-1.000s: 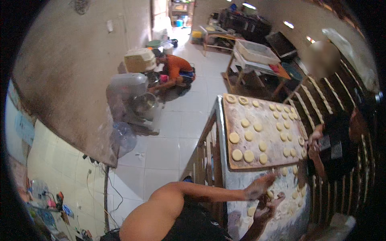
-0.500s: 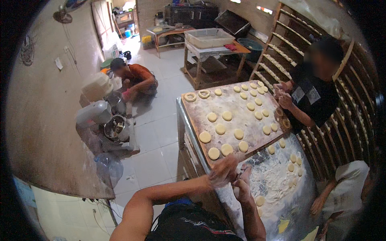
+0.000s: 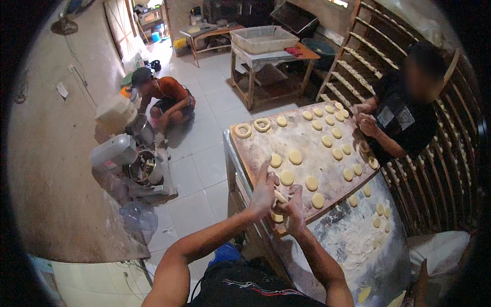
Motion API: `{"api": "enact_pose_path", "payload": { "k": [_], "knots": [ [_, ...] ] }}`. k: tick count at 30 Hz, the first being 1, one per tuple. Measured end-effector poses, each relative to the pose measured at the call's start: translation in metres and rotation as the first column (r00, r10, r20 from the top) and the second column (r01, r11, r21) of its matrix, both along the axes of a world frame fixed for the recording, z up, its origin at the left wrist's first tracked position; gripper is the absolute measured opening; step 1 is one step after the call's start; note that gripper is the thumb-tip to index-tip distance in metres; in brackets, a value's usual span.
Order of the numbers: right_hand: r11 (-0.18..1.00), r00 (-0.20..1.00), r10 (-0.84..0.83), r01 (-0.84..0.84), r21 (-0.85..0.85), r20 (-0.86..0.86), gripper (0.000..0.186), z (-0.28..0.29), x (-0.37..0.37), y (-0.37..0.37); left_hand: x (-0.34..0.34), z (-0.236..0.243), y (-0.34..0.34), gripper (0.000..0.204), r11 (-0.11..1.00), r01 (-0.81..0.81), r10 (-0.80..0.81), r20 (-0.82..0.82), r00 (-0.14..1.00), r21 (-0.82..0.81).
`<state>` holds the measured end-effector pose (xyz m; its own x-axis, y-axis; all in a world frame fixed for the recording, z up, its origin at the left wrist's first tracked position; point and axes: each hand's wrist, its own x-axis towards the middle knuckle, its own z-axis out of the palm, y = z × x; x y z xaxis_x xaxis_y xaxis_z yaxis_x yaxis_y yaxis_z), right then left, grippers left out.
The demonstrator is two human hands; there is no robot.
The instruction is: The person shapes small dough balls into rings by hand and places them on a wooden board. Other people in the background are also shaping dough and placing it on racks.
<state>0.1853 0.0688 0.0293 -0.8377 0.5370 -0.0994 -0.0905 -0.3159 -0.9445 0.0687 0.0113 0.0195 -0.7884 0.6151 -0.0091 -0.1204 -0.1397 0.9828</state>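
My left hand (image 3: 263, 196) and my right hand (image 3: 293, 211) meet over the near left corner of a floured wooden board (image 3: 245, 153). Between their fingers is a pale dough disc (image 3: 281, 196), seen nearly edge-on and tilted, gripped from both sides. Just below it, another dough disc (image 3: 276, 217) lies partly hidden by my right hand. Around my hands, several flat round discs rest on the board, such as one disc (image 3: 287, 177) ahead and another disc (image 3: 317, 200) to the right. Two dough rings (image 3: 243, 131) sit at the far left corner.
A floury metal tabletop (image 3: 332, 235) with more discs lies right of the board. Across it stands a co-worker (image 3: 414, 110), hands at the board's edge, before tall racks (image 3: 434, 174). Another person (image 3: 169, 97) squats at left beside mixing bowls (image 3: 146, 166). A plastic tub (image 3: 263, 41) stands behind.
My hands have moved forward from the board's near edge onto its corner and now hold a dough disc between them. The view has shifted slightly. The squatting person's head has moved left.
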Motion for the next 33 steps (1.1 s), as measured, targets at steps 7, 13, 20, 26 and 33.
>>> {"api": "enact_pose_path", "payload": {
  "k": [7, 13, 20, 26, 33],
  "knots": [
    [0.996, 0.999, 0.021, -0.023, 0.081, 0.034, 0.045, -0.010, -0.057, 0.024, -0.052, -0.015, 0.008, 0.046, 0.993, -0.050, 0.076, -0.268, 0.960, 0.105],
    [0.985, 0.996, 0.062, -0.071, 0.158, 0.059, 0.032, -0.018, -0.090, 0.035, -0.074, -0.030, 0.019, 0.043, 0.922, 0.177, 0.244, -0.870, 0.430, 0.346],
    [0.983, 0.988, 0.119, -0.131, 0.127, 0.101, 0.033, -0.016, -0.119, 0.046, -0.098, -0.024, 0.022, 0.048, 0.986, -0.028, 0.154, -0.828, 0.540, 0.165],
    [0.976, 0.982, 0.051, -0.087, 0.198, 0.182, 0.028, -0.015, -0.146, 0.051, -0.103, -0.018, 0.026, 0.028, 0.966, -0.255, 0.218, -0.432, 0.875, -0.028],
    [0.955, 0.977, 0.074, -0.126, 0.268, 0.199, 0.027, -0.018, -0.164, 0.059, -0.121, -0.031, 0.034, 0.019, 0.938, -0.341, 0.269, -0.487, 0.831, -0.065]
  ]
}}
